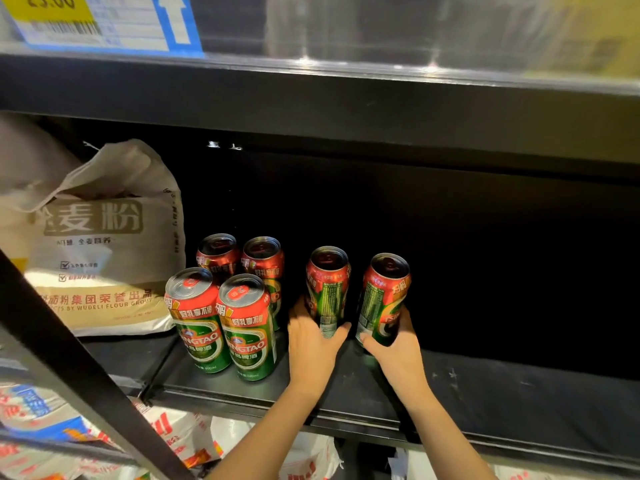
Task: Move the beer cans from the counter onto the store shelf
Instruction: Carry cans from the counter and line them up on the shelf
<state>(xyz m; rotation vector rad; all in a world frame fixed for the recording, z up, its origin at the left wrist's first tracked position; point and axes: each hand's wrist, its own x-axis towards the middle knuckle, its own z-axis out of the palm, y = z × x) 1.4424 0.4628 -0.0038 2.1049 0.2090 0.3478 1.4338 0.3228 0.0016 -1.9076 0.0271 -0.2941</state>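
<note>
head view: left hand (pixel 313 344) grasps one beer can (pixel 328 289), right hand (pixel 394 344) grasps another can (pixel 382 299), both low on the body, likely for upright placement on the store shelf (pixel 485 400) beside four shelved cans (pixel 225 306), right of the flour bag (pixel 104 244).

shelf (pixel 502 403) lay bare to the right of the held cans; four standing cans (pixel 225 306) and a flour bag (pixel 104 244) blocked the left; upper shelf (pixel 346 98) overhung.
</note>
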